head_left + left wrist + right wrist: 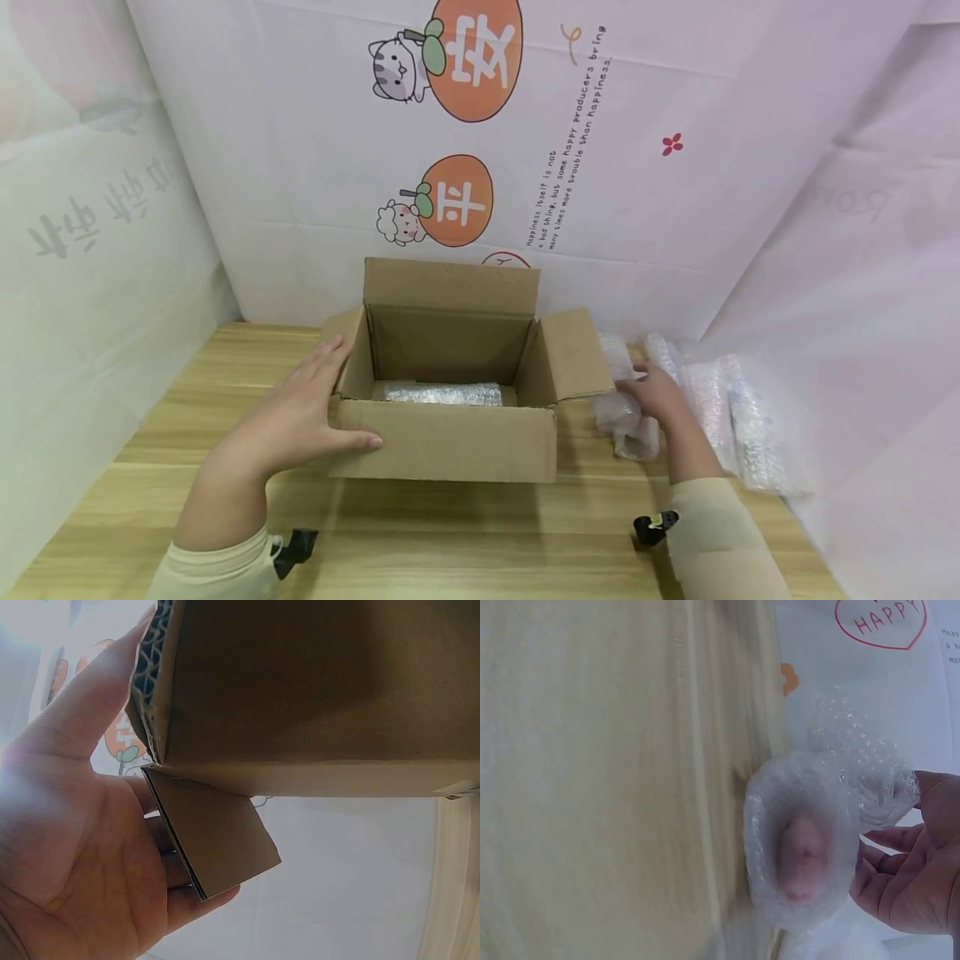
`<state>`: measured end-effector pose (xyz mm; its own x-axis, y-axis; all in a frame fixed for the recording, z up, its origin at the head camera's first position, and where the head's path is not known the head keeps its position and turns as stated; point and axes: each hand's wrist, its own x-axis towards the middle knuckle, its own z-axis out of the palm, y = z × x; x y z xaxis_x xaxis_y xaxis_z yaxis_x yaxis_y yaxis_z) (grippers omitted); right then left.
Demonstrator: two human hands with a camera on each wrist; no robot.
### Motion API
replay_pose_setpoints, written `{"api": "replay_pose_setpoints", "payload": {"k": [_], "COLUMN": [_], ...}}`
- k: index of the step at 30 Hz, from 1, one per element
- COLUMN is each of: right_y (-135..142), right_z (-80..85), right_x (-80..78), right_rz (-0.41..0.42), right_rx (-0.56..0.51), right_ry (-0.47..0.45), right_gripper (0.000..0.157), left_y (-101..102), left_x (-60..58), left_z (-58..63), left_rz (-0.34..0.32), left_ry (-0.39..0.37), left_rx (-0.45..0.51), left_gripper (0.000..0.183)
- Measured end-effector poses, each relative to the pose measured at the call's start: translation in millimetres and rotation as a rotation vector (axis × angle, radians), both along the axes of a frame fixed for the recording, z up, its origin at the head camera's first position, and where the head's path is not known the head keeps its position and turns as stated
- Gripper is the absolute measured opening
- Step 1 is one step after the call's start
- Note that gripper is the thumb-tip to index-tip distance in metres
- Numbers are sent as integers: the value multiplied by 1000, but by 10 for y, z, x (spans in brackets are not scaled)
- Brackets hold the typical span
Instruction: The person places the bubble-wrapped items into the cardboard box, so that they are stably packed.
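Observation:
A cardboard box (442, 442) stands with its flaps spread, and a silvery bubble-wrapped package (442, 394) lies inside. My left hand (303, 408) holds the box's near left corner, thumb on the front flap and fingers along the left flap (214, 832). In the left wrist view, those fingers pass behind this flap. To the box's right, my right hand (656, 392) grips a clear bubble-wrapped package (618, 408) between thumb and fingers. The right wrist view shows its rolled wrap (757, 840) end-on, with something pinkish (802, 859) inside.
More bubble-wrapped packages (753, 425) lie in a row at the right edge of the wooden table (450, 533). White printed sheets (300, 150) rise behind and along both sides. The box's right flap (577, 354) juts toward the right hand.

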<state>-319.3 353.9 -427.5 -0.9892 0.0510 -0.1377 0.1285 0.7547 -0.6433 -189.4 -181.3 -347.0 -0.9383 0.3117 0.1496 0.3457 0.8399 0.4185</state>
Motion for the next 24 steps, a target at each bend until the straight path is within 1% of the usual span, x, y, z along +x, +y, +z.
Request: {"api": "replay_pose_setpoints", "payload": {"k": [3,14,17,24], "right_y": [23,100,115,172], "right_z": [24,199,250,335], "right_x": [20,107,116,124], "right_rz": [-2,-1,3,12], "right_rx": [-69,-157,-162,-101], "right_ry": [-4,21,52,143], "right_gripper": [72,75,75,72], "left_y": [-1,-3,-2,-2], "left_x": [4,-2,-4,-5], "left_z": [-5,-8,-2,6], "left_rz": [0,0,-1,-2], "left_ry": [-1,-6,-7,-8], "left_rx": [0,3,1,-3], "left_gripper": [131,131,131,132]}}
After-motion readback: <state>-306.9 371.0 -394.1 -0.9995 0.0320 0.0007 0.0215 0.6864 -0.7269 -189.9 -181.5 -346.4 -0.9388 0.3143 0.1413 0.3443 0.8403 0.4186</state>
